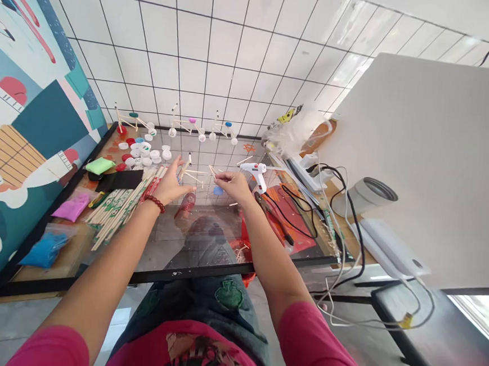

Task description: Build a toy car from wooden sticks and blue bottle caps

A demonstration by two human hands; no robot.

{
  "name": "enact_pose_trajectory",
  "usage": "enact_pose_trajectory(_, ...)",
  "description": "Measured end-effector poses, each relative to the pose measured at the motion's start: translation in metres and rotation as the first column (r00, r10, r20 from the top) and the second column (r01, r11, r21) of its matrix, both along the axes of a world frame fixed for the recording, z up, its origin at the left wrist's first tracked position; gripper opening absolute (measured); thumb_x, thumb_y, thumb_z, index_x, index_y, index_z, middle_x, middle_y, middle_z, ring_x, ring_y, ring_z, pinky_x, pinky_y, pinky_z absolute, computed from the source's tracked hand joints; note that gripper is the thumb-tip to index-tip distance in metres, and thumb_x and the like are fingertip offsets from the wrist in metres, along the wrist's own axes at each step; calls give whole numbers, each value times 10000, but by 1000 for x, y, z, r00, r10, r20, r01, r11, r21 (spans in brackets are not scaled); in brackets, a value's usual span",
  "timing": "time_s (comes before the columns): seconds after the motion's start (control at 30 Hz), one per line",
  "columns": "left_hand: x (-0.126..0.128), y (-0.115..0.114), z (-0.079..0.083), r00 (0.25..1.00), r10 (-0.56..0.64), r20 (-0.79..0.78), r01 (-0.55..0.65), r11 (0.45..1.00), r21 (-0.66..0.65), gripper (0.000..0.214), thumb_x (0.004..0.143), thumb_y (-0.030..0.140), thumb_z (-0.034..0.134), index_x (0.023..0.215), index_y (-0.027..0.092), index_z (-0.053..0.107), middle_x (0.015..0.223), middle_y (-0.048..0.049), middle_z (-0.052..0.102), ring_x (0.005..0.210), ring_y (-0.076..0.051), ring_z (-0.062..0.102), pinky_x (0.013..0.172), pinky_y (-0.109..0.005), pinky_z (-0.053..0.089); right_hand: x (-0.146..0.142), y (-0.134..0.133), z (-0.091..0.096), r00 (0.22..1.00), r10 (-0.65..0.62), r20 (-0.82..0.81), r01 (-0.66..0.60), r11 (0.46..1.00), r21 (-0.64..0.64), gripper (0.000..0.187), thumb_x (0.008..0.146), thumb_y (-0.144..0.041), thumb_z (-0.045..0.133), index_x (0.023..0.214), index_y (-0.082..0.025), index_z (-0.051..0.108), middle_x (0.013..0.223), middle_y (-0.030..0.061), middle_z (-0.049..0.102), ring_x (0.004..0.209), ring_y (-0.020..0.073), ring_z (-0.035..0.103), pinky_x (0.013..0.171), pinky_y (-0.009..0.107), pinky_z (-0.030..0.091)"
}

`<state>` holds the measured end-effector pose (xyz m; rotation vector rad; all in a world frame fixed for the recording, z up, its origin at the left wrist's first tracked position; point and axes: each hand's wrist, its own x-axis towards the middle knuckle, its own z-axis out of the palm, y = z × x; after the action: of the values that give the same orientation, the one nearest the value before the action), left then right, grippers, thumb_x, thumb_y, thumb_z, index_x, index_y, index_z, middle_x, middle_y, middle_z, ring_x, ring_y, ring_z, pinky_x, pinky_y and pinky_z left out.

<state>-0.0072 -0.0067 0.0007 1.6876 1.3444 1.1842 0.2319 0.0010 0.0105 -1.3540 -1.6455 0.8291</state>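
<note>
Both my hands are raised over a glass table (205, 247). My left hand (170, 184), with a red bead bracelet on the wrist, has its fingers closed on one end of a small frame of thin wooden sticks (195, 174). My right hand (233, 185) pinches the other end of the same stick frame. A blue bottle cap (218, 190) lies on the glass just under the frame. A white hot glue gun (256, 173) stands right of my right hand.
Three finished stick-and-cap models (198, 126) line the wall. Loose bottle caps (143, 153) and a bundle of wrapped chopsticks (122, 207) lie left. Coloured bags (72, 208), cables (343, 213), a power strip and a white board (432, 164) crowd the sides.
</note>
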Motion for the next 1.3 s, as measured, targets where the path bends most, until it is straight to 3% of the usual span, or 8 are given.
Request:
enact_pose_trajectory(0.13,-5,10,3,1000,1,-1,-1,999,-40,1199,544,257,939,1589,234,352,1566,-186,488,1410,-378,489,1146,-495,402,2,1,-1,998,8,-70,-9,1000,-3,126,747,-245,718,811,-163,789,743,5,757,700,154,671,701,272,524)
enact_pose_trajectory(0.27,-10,16,-3,999,-45,-19,43,996,-82,1119,538,282,938,1538,225,442,1511,-187,546,1400,-377,507,1122,-485,423,5,2,-2,995,31,-93,-33,999,-18,128,743,-252,712,808,-163,776,726,3,744,681,143,654,684,263,519)
enact_pose_trajectory(0.47,-9,23,-22,998,18,63,-16,999,-38,739,642,312,846,1341,211,631,1348,-131,669,1323,-329,581,1143,-485,410,6,5,-4,994,17,-109,-19,1000,-18,152,755,-263,704,845,-164,777,739,6,738,688,145,654,671,262,523)
enact_pose_trajectory(0.63,-7,21,-24,982,71,178,-67,997,-26,519,650,279,800,1157,207,714,1187,-79,734,1178,-268,651,1091,-422,457,5,5,-6,995,17,-102,-18,1000,-15,148,757,-264,703,843,-165,772,752,6,740,687,136,642,686,260,522)
enact_pose_trajectory(0.73,-5,19,-18,958,122,260,-109,992,-63,534,611,274,807,1130,187,717,1144,-80,738,1129,-254,655,1048,-410,479,4,4,-4,996,8,-88,-8,1000,-2,140,757,-255,700,836,-164,771,774,9,748,704,134,641,715,264,521)
enact_pose_trajectory(0.9,-2,14,-11,893,89,441,-54,994,-90,589,570,311,840,1130,185,707,1072,-73,737,1030,-235,663,910,-370,524,3,-1,-1,996,47,-77,-46,999,24,160,765,-271,687,849,-173,782,777,10,756,709,140,644,700,257,521)
enact_pose_trajectory(1.03,-2,12,-10,883,89,462,-43,993,-109,594,553,316,843,1114,186,697,1029,-55,717,995,-218,654,869,-347,520,2,-3,-3,988,80,-129,-79,997,7,190,760,-306,697,862,-171,783,785,17,762,699,141,649,689,261,526)
enact_pose_trajectory(1.3,3,9,-18,892,87,443,-37,992,-122,599,558,306,834,1127,188,690,1055,-60,717,1066,-228,654,968,-385,507,0,-3,-6,986,65,-152,-67,998,-10,195,720,-319,722,827,-167,782,775,23,760,712,150,646,701,271,517)
